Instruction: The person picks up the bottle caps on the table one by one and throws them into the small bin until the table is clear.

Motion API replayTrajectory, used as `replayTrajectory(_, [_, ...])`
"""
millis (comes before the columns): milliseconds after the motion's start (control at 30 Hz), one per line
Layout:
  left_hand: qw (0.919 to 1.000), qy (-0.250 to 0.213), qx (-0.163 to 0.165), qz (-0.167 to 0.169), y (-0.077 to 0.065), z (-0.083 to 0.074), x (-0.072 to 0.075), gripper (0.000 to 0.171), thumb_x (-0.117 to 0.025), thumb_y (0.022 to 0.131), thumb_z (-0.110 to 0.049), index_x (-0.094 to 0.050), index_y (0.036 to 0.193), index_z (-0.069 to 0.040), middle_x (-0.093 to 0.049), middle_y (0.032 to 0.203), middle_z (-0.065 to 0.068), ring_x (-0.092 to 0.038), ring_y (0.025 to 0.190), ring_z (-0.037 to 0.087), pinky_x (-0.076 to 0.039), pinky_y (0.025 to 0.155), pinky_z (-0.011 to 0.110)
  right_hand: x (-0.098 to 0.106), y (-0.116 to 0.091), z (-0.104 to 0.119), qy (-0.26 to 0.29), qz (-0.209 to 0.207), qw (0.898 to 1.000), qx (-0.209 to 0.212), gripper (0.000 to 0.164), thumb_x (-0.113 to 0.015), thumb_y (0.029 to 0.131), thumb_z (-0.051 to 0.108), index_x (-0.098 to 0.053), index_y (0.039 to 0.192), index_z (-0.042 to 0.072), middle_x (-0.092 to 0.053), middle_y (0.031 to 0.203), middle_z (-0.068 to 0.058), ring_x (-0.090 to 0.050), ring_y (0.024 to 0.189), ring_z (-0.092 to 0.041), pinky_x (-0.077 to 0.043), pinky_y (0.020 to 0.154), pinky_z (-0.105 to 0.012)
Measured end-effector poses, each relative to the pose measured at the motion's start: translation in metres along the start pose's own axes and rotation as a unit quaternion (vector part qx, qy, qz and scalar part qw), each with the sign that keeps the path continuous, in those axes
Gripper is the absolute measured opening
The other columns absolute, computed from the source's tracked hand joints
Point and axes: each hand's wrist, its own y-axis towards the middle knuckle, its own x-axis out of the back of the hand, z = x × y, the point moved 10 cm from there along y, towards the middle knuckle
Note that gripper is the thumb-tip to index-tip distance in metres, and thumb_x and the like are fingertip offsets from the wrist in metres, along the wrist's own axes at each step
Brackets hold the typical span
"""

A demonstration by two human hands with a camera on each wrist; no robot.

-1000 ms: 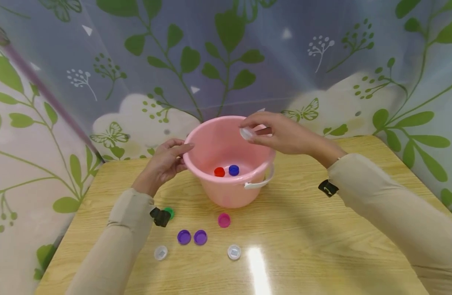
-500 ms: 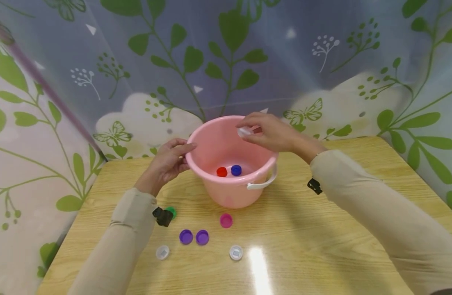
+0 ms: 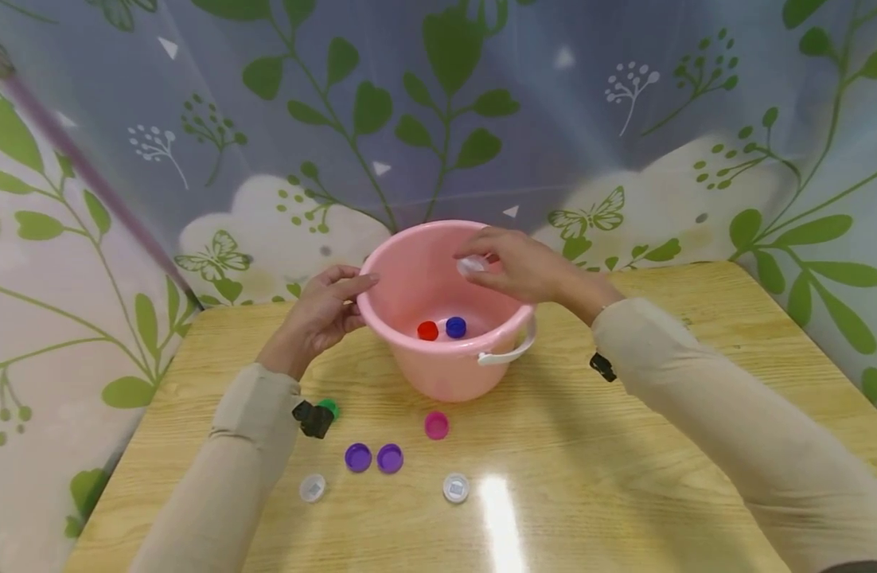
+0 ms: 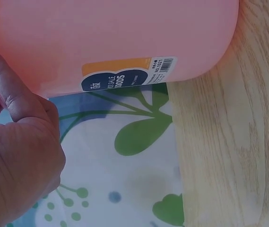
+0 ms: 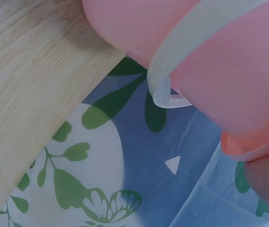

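Observation:
A pink bucket [image 3: 446, 372] stands upright on the wooden table. My left hand [image 3: 320, 317] grips its rim on the left, thumb on the inner side; the left wrist view shows fingers [image 4: 16, 90] at the rim. Over the opening, my right hand [image 3: 520, 267] pinches a translucent whitish bottle cap [image 3: 472, 265]. On the bucket's bottom lie a red bottle cap [image 3: 427, 330] and a blue bottle cap [image 3: 456, 327]. Only part of the right hand shows in the right wrist view, beside the rim, and the held cap is hidden there.
In front of the bucket lie a pink cap [image 3: 436, 425], two purple caps [image 3: 358, 458], two whitish caps [image 3: 456, 488] and a green cap [image 3: 329, 408] partly behind the left wrist camera. A white handle [image 3: 506, 356] hangs at the bucket's right. Patterned fabric [image 3: 438, 119] stands behind.
My right hand has moved slightly left and down with the whitish cap, further over the bucket's opening. The left hand keeps its grip on the rim.

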Motion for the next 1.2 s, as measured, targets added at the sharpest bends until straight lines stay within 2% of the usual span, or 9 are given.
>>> replayTrajectory(267, [1.0000,0.004,-0.002,-0.001,-0.001,-0.001,0.003,0.021,-0.062,0.094,-0.014,-0.047,0.107,-0.006,-0.055,0.078,0.008,-0.056,0.050,0.011,-0.054,0.049,0.021,-0.003,0.003,0.006,-0.030,0.016,0.999,0.008,0.036,-0.064,0.093,0.023,-0.063,0.124,0.006,-0.058,0.127,-0.010,-0.050,0.120,-0.027,-0.038,0.103,-0.041])
replayTrajectory(867, [0.9999,-0.005,0.000,0.010,-0.002,-0.001,0.001,0.023,-0.064,0.093,-0.015,-0.048,0.106,-0.005,-0.057,0.075,0.008,-0.057,0.051,0.012,-0.055,0.051,0.022,-0.009,0.001,0.003,-0.056,0.049,0.997,-0.028,0.041,-0.063,0.093,0.031,-0.060,0.129,0.010,-0.056,0.131,-0.008,-0.048,0.123,-0.027,-0.037,0.104,-0.042])
replayTrajectory(1033, [0.9999,-0.003,-0.001,0.010,-0.003,-0.001,-0.001,0.024,-0.064,0.093,-0.015,-0.048,0.107,-0.005,-0.057,0.077,0.008,-0.058,0.052,0.012,-0.055,0.051,0.022,-0.007,-0.001,0.003,-0.056,0.035,0.997,-0.027,0.037,-0.058,0.095,0.030,-0.062,0.126,0.009,-0.059,0.128,-0.008,-0.051,0.120,-0.026,-0.040,0.102,-0.041])
replayTrajectory(1200, [1.0000,0.002,-0.001,0.008,-0.002,0.000,-0.001,0.023,-0.064,0.093,-0.015,-0.048,0.107,-0.005,-0.057,0.078,0.009,-0.058,0.052,0.012,-0.055,0.052,0.022,0.002,-0.004,-0.002,-0.032,-0.012,0.999,-0.042,0.032,-0.056,0.097,0.026,-0.063,0.122,0.007,-0.060,0.125,-0.007,-0.051,0.118,-0.026,-0.040,0.101,-0.040])
